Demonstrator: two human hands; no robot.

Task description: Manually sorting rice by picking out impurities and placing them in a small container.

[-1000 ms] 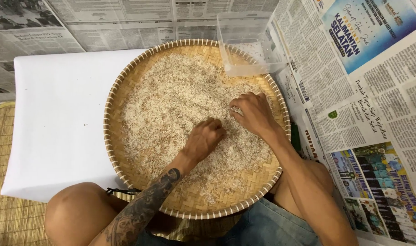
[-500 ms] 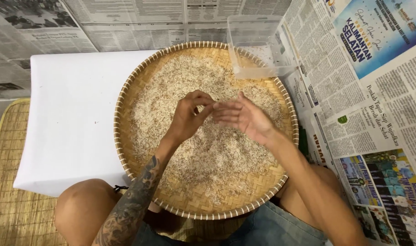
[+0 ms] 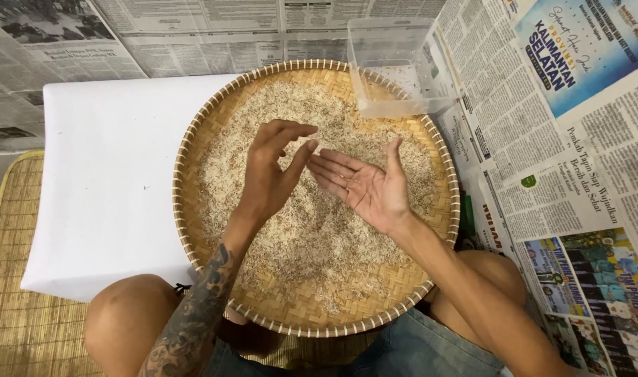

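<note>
1. Above the middle of a round woven bamboo tray (image 3: pixel 193 230), both hands hang clear of the rice grains (image 3: pixel 319 237) spread across its floor.
2. Left hand (image 3: pixel 266 174): back turned to the camera, fingers (image 3: pixel 291 130) loosely curled and spread, thumb extended toward the other hand. It grips nothing that can be seen; its palm side is hidden. The forearm below it bears a dark tattoo (image 3: pixel 193 314).
3. Right hand (image 3: pixel 364 185): palm up, fingers (image 3: pixel 333 164) straight and slightly fanned, pointing toward the left hand. The palm lies flat and unclenched; whether a few grains rest on it cannot be told.
4. The left thumb tip and the right fingertips stand just beside one another, nearly touching.
5. Rice grains: a thin, pale layer with darker flecks covers most of the tray, densest at the upper half and thinner toward the near rim, where the weave shows through.
6. Clear plastic container (image 3: pixel 396 63): rectangular, resting on the tray's far right rim, partly over the grains.
7. White sheet (image 3: pixel 102 174): lies under the tray's left side.
8. Newspaper pages (image 3: pixel 556 160): cover the floor behind and to the right.
9. Woven mat (image 3: pixel 25 314): at lower left, beside the person's bare left knee (image 3: pixel 127 321).
</note>
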